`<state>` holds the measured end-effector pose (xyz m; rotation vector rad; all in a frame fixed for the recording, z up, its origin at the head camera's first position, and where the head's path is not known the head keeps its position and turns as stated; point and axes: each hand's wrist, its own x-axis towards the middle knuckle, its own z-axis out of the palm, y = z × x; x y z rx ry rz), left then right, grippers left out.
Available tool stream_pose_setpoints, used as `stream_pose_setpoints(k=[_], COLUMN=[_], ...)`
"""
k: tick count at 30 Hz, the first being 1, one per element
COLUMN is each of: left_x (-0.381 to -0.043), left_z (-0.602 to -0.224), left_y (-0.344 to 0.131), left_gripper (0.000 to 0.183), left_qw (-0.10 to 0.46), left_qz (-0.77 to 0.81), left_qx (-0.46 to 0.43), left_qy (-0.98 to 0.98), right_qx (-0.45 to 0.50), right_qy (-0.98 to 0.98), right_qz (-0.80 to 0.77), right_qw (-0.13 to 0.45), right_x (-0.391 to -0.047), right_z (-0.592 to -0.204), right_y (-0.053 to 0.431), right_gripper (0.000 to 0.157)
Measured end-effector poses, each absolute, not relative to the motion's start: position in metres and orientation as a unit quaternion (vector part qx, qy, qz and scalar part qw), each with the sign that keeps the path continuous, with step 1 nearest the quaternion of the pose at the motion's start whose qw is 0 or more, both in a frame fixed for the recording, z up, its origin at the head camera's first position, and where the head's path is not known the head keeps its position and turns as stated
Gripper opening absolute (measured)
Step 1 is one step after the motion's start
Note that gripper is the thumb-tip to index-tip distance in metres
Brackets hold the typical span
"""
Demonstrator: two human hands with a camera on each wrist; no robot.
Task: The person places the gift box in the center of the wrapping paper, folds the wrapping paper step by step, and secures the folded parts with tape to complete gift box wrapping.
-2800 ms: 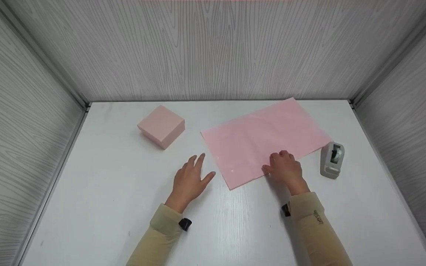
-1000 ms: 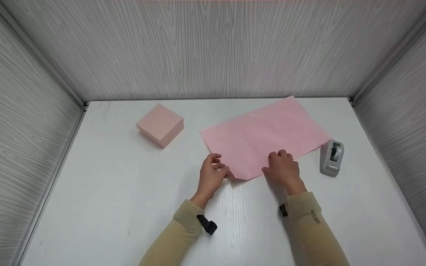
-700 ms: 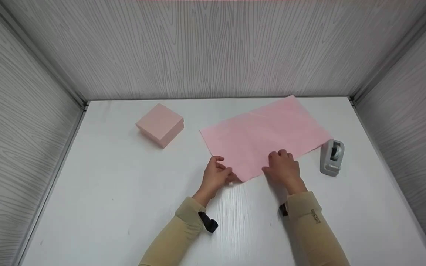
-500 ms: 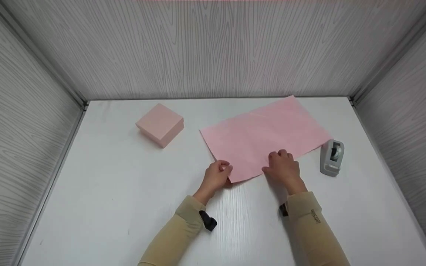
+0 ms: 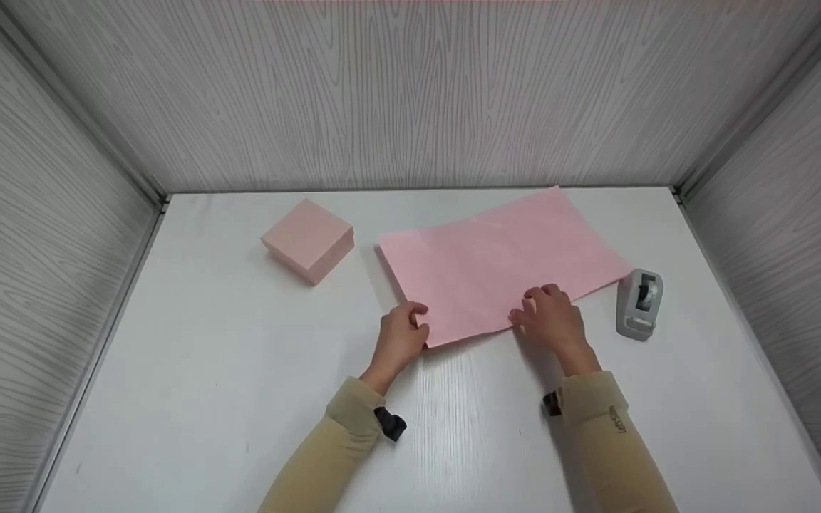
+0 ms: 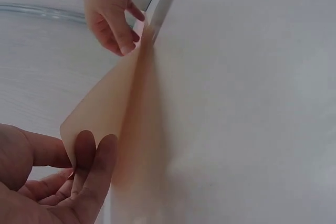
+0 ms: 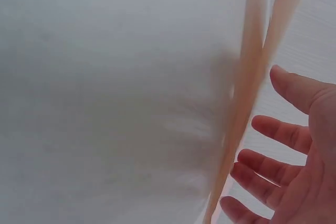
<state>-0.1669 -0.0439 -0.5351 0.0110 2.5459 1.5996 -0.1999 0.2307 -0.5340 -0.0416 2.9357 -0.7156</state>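
Observation:
A pink sheet of paper [image 5: 489,263] lies at a slant on the white table, its left side raised a little with a shadow beneath. My left hand [image 5: 400,338] pinches its near left corner. The left wrist view shows the paper's corner [image 6: 100,114] caught between the thumb and fingertips of that hand [image 6: 63,182]. Over the near edge is my right hand [image 5: 549,320], with bent fingers. In the right wrist view the fingers of that hand [image 7: 294,156] are spread along the paper's edge [image 7: 241,114] and grip nothing; whether they touch it I cannot tell.
A closed pink box [image 5: 308,241] stands at the back left of the table. Beside the paper's right corner is a grey tape dispenser [image 5: 638,305]. Grey wood-grain panels [image 5: 410,92] wall the table at the back and both sides.
My left hand has come to the paper's near left corner and taken hold of it. The paper's left side has risen and shifted slightly left. My right hand's fingers have loosened a little.

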Motion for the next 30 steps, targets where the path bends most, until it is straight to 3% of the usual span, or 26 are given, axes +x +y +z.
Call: stream_pose_setpoints(k=[9, 15, 21, 30], left_x=[-0.156, -0.145, -0.137, -0.135], left_z=[-0.529, -0.530, -0.534, -0.539], left_y=[-0.088, -0.119, -0.142, -0.155], left_gripper=[0.054, 0.068, 0.066, 0.055], left_qw=[0.016, 0.036, 0.055, 0.064], left_qz=[0.467, 0.447, 0.439, 0.430], left_qx=[0.013, -0.027, -0.063, -0.078], left_qy=[0.884, 0.894, 0.894, 0.897], right_qx=[0.014, 0.072, 0.115, 0.104], right_qy=[0.971, 0.973, 0.972, 0.977], right_qz=[-0.234, -0.211, -0.180, -0.162], right_qw=[0.046, 0.062, 0.097, 0.090], right_x=[-0.200, -0.200, -0.194, -0.195], right_z=[-0.529, -0.527, -0.525, -0.528], right_y=[0.248, 0.262, 0.273, 0.275], right_gripper=[0.045, 0.059, 0.066, 0.048])
